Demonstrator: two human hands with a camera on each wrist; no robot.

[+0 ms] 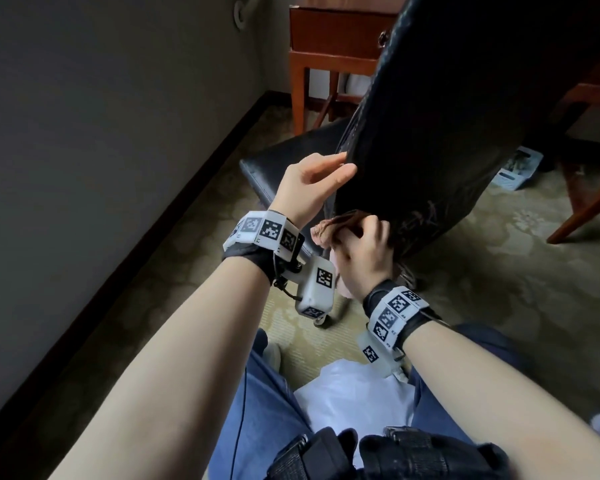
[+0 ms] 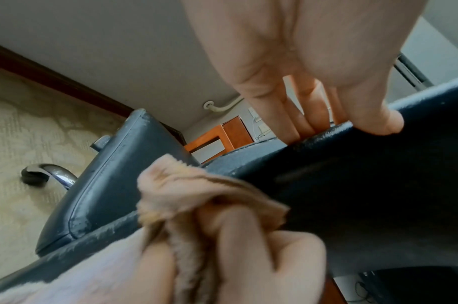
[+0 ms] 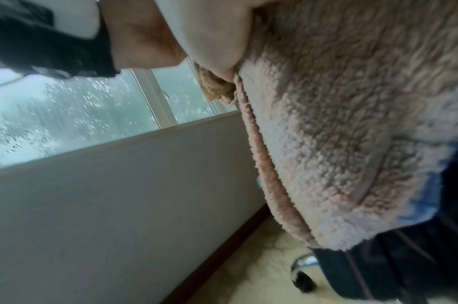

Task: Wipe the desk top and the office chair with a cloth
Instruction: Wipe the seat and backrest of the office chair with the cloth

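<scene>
The black leather office chair stands in front of me with its backrest (image 1: 447,116) tilted and its seat (image 1: 291,161) beyond. My left hand (image 1: 343,166) grips the backrest's left edge, thumb on the rear face and fingers (image 2: 298,121) wrapped behind it. My right hand (image 1: 361,251) holds a bunched pinkish-beige cloth (image 1: 329,226) against the lower rear of the backrest, where the leather is worn. In the left wrist view the cloth (image 2: 196,195) bulges out of the right hand (image 2: 248,257). The fluffy cloth (image 3: 339,123) fills most of the right wrist view.
A wooden desk (image 1: 333,57) stands behind the chair, with another wooden leg (image 1: 586,209) at the right. A grey wall (image 1: 101,116) with a dark baseboard runs along the left. Patterned carpet (image 1: 482,289), a chair caster (image 1: 321,322) and a light blue object (image 1: 515,168) lie low.
</scene>
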